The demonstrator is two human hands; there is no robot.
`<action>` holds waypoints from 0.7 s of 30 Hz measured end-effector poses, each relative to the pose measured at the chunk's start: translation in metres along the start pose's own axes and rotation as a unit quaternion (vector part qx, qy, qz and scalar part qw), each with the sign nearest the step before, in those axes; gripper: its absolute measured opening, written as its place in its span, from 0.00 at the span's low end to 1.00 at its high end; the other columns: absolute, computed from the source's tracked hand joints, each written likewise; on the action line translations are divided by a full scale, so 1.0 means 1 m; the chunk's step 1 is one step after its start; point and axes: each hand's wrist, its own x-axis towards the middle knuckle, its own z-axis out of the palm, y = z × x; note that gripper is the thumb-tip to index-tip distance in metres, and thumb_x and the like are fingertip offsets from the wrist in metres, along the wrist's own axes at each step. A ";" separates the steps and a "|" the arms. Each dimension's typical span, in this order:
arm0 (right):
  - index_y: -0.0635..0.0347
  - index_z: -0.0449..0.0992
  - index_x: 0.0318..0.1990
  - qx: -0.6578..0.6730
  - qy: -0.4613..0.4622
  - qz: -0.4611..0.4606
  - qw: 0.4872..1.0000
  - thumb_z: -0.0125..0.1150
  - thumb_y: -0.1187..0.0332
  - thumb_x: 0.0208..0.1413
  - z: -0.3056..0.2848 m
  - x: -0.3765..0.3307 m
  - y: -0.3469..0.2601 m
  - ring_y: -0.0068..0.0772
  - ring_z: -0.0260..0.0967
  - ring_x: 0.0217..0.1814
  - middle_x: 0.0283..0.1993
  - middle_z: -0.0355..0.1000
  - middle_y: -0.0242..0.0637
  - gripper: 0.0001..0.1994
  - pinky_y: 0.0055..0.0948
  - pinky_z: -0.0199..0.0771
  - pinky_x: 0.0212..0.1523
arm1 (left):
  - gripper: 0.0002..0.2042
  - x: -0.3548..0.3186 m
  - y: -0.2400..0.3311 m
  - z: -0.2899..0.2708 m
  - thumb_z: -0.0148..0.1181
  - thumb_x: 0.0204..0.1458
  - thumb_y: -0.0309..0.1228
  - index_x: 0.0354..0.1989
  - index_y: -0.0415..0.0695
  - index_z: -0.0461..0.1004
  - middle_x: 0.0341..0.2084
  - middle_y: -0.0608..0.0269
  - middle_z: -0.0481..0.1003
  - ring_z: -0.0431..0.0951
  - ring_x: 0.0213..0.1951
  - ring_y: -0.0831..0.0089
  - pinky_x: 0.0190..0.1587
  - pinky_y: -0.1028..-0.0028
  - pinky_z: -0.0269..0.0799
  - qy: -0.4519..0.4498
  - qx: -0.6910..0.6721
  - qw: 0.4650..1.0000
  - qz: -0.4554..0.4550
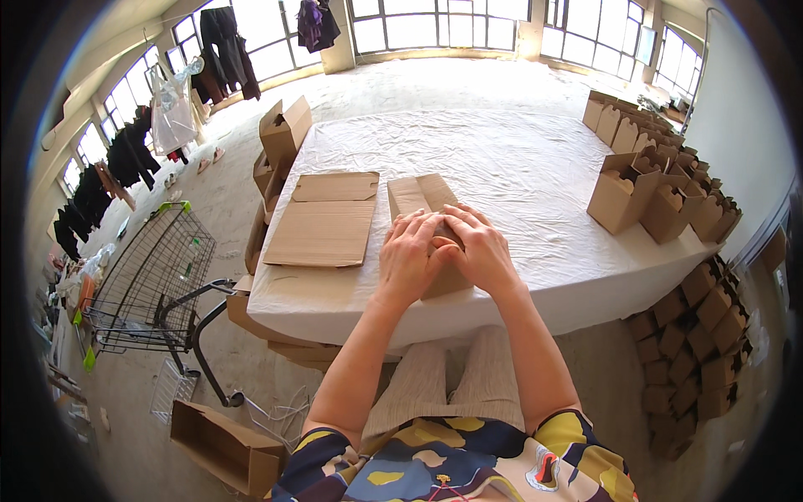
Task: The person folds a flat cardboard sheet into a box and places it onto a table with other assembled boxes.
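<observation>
In front of me on the white-covered table lies a partly folded brown cardboard box (422,192), its far flaps raised a little. Both hands are on it side by side, thumbs close together. My left hand (408,255) has its fingers bent over the cardboard, and my right hand (481,251) grips it from the right in the same way. The folds under my palms are hidden. To the left rests a flat, creased cardboard blank (322,219), touched by neither hand.
Folded boxes (623,194) crowd the table's right end, with more heaped (690,351) on the floor below. Cardboard boxes (284,130) stand along the left edge. A wire shopping cart (155,276) and an open carton (226,448) are at left. The table has a white cloth (519,159).
</observation>
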 end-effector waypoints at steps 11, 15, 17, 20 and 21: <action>0.58 0.55 0.74 0.431 0.111 0.148 0.883 0.76 0.56 0.51 0.032 -0.048 0.032 0.42 0.56 0.75 0.75 0.57 0.44 0.47 0.39 0.65 0.67 | 0.49 -0.035 0.009 0.009 0.70 0.53 0.45 0.76 0.48 0.43 0.74 0.53 0.50 0.53 0.73 0.56 0.70 0.52 0.55 0.111 -0.374 0.902 -0.187; 0.59 0.56 0.73 0.446 0.018 0.192 0.874 0.76 0.63 0.51 0.029 -0.047 0.023 0.40 0.61 0.72 0.72 0.60 0.43 0.44 0.35 0.68 0.65 | 0.40 -0.038 0.007 0.010 0.63 0.60 0.42 0.76 0.45 0.46 0.73 0.52 0.52 0.55 0.72 0.58 0.70 0.58 0.55 0.118 -0.409 0.883 -0.196; 0.59 0.58 0.73 0.404 0.047 0.152 0.901 0.76 0.65 0.50 0.033 -0.048 0.017 0.38 0.64 0.69 0.70 0.62 0.42 0.43 0.33 0.69 0.64 | 0.35 -0.037 0.003 0.012 0.57 0.64 0.40 0.75 0.44 0.48 0.73 0.51 0.53 0.56 0.71 0.60 0.71 0.61 0.53 0.127 -0.432 0.872 -0.192; 0.59 0.58 0.72 0.365 0.069 0.142 0.918 0.77 0.67 0.47 0.031 -0.049 0.006 0.37 0.63 0.69 0.69 0.63 0.41 0.45 0.35 0.69 0.64 | 0.31 -0.035 0.003 0.008 0.50 0.68 0.40 0.75 0.42 0.50 0.72 0.51 0.55 0.56 0.71 0.63 0.72 0.65 0.49 0.150 -0.468 0.849 -0.196; 0.59 0.58 0.72 0.354 0.077 0.149 0.920 0.78 0.67 0.46 0.029 -0.050 0.005 0.37 0.62 0.69 0.69 0.63 0.41 0.46 0.36 0.68 0.65 | 0.30 -0.032 0.010 0.009 0.47 0.69 0.42 0.75 0.42 0.51 0.72 0.53 0.56 0.56 0.71 0.64 0.72 0.66 0.47 0.157 -0.464 0.849 -0.200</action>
